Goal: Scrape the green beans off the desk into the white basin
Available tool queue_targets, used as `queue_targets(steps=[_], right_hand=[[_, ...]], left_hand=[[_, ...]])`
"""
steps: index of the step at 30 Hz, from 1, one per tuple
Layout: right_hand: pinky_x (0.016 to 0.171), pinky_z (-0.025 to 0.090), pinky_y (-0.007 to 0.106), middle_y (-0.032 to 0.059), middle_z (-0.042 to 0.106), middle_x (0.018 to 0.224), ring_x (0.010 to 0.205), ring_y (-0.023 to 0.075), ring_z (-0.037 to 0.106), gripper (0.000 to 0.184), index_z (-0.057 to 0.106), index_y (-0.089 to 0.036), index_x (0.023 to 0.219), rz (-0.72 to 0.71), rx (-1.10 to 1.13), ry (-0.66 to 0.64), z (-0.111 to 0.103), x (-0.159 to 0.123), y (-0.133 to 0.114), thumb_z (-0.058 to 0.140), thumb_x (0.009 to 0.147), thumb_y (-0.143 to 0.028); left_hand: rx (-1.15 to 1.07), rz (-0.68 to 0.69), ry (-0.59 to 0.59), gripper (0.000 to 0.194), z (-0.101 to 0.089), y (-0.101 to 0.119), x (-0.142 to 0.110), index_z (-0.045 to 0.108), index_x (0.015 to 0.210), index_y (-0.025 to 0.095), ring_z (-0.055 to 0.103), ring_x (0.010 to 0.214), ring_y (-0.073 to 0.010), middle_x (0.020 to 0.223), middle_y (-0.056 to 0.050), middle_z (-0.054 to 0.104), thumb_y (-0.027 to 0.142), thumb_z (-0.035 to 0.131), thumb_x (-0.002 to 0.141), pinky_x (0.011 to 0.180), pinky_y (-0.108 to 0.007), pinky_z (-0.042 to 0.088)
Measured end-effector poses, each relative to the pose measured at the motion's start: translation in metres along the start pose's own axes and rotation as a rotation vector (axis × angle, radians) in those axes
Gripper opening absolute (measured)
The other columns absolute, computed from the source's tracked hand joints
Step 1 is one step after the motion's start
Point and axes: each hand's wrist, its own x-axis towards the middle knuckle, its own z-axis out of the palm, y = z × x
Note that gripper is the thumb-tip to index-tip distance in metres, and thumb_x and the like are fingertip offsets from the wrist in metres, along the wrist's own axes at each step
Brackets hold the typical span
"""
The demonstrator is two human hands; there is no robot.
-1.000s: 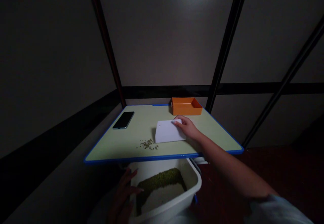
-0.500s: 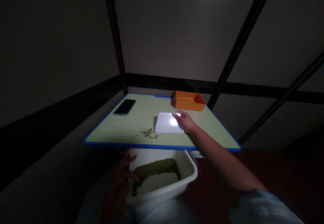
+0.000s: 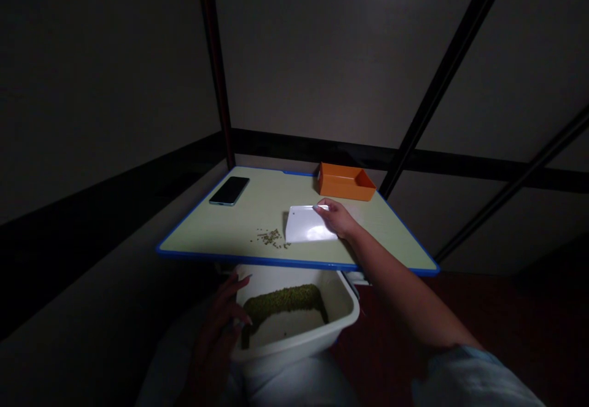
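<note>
My right hand (image 3: 337, 218) pinches the top right edge of a white plastic scraper (image 3: 301, 225), a flat card with a small hole in one corner. The scraper's lower edge stands at the table top, tilted back, just right of a small scatter of brownish-green grains (image 3: 270, 237). Below the table's front edge, my left hand (image 3: 219, 324) grips the left side of a white tub (image 3: 348, 319), fingers over its rim. Inside the tub, a heap of green grains (image 3: 288, 298) lies along the far and left sides, with part of the bottom bare.
The small table (image 3: 262, 195) is pale green with a blue rim. At its back right stands an orange open box (image 3: 346, 189); a phone (image 3: 230, 191) lies at the left. A panelled wall (image 3: 313, 57) rises behind the table. The tub rests at my lap.
The view has tilted, so table and tub appear higher. My right hand keeps hold of the scraper, whose tilt has changed slightly, and a bright glare shows on it. The grains look about the same.
</note>
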Motion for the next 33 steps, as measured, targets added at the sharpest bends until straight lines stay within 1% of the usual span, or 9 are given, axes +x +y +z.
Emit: queue_targets(steps=[3, 6, 9, 12, 14, 17, 22, 29, 33], right_hand=[[0.051, 0.027, 0.025, -0.0061, 0.048, 0.059, 0.053, 0.0091, 0.038, 0.050, 0.054, -0.020, 0.074, 0.008, -0.009, -0.011, -0.0012, -0.0006, -0.0010, 0.078, 0.058, -0.062], [0.051, 0.027, 0.025, -0.0065, 0.047, 0.058, 0.052, 0.0092, 0.038, 0.049, 0.053, -0.020, 0.073, 0.007, -0.016, -0.022, -0.0022, -0.0007, -0.0018, 0.078, 0.058, -0.061], [0.051, 0.027, 0.024, -0.0069, 0.045, 0.057, 0.053, 0.0090, 0.037, 0.048, 0.053, -0.021, 0.071, -0.008, -0.015, -0.031, -0.0027, -0.0007, -0.0023, 0.078, 0.058, -0.060], [0.050, 0.025, 0.024, -0.0070, 0.044, 0.057, 0.052, 0.0086, 0.035, 0.047, 0.052, -0.021, 0.070, -0.002, -0.017, -0.032, -0.0032, -0.0018, -0.0026, 0.077, 0.058, -0.059], [0.048, 0.024, 0.023, -0.0070, 0.044, 0.056, 0.050, 0.0083, 0.034, 0.047, 0.051, -0.021, 0.071, 0.016, -0.022, -0.030, -0.0038, -0.0032, -0.0027, 0.077, 0.058, -0.058], [0.046, 0.022, 0.023, -0.0073, 0.043, 0.056, 0.048, 0.0081, 0.033, 0.045, 0.052, -0.021, 0.072, 0.027, -0.031, -0.028, -0.0051, -0.0055, -0.0029, 0.076, 0.059, -0.057], [0.046, 0.023, 0.023, -0.0073, 0.044, 0.055, 0.048, 0.0080, 0.034, 0.046, 0.051, -0.021, 0.071, 0.018, -0.039, -0.042, -0.0065, -0.0071, -0.0030, 0.076, 0.059, -0.058], [0.047, 0.024, 0.023, -0.0076, 0.041, 0.053, 0.048, 0.0080, 0.033, 0.047, 0.051, -0.022, 0.069, 0.018, -0.038, -0.041, -0.0069, -0.0078, -0.0024, 0.077, 0.059, -0.059], [0.048, 0.025, 0.023, -0.0066, 0.042, 0.055, 0.051, 0.0086, 0.034, 0.049, 0.052, -0.021, 0.068, -0.016, -0.046, -0.055, -0.0068, -0.0089, -0.0035, 0.077, 0.058, -0.062]], left_hand=[[-0.005, 0.011, 0.033, 0.019, -0.0004, 0.0010, -0.0007, 0.063, 0.078, 0.026, 0.035, 0.144, -0.0336, 0.138, -0.004, 0.060, 0.034, 0.051, 0.091, 0.116, -0.066, 0.022], [0.007, 0.005, 0.013, 0.018, -0.0022, 0.0007, -0.0010, 0.062, 0.079, 0.025, 0.036, 0.143, -0.0340, 0.138, -0.004, 0.060, 0.034, 0.051, 0.091, 0.114, -0.066, 0.025], [0.023, 0.014, -0.034, 0.016, -0.0035, -0.0021, -0.0013, 0.062, 0.082, 0.025, 0.034, 0.145, -0.0308, 0.140, -0.004, 0.058, 0.031, 0.050, 0.092, 0.116, -0.059, 0.027], [0.009, 0.039, 0.014, 0.017, -0.0013, -0.0055, -0.0019, 0.061, 0.082, 0.025, 0.034, 0.145, -0.0287, 0.140, -0.003, 0.058, 0.031, 0.049, 0.092, 0.119, -0.055, 0.025], [-0.005, 0.040, 0.041, 0.018, 0.0008, -0.0066, -0.0022, 0.061, 0.081, 0.026, 0.035, 0.144, -0.0289, 0.139, -0.002, 0.058, 0.031, 0.048, 0.092, 0.119, -0.055, 0.023], [-0.008, 0.033, 0.019, 0.017, 0.0020, -0.0060, -0.0018, 0.061, 0.081, 0.026, 0.034, 0.145, -0.0295, 0.140, -0.002, 0.058, 0.031, 0.049, 0.091, 0.119, -0.055, 0.023], [0.000, 0.034, 0.019, 0.017, -0.0005, -0.0038, -0.0005, 0.061, 0.080, 0.025, 0.033, 0.145, -0.0288, 0.140, -0.002, 0.059, 0.032, 0.050, 0.091, 0.120, -0.055, 0.021], [0.031, 0.014, 0.025, 0.025, -0.0020, -0.0029, 0.0008, 0.062, 0.075, 0.024, 0.036, 0.144, -0.0329, 0.136, -0.008, 0.062, 0.040, 0.050, 0.090, 0.118, -0.059, 0.024], [0.029, 0.018, 0.034, 0.023, -0.0024, -0.0056, -0.0006, 0.062, 0.076, 0.024, 0.036, 0.144, -0.0317, 0.137, -0.007, 0.062, 0.038, 0.050, 0.090, 0.119, -0.057, 0.024]])
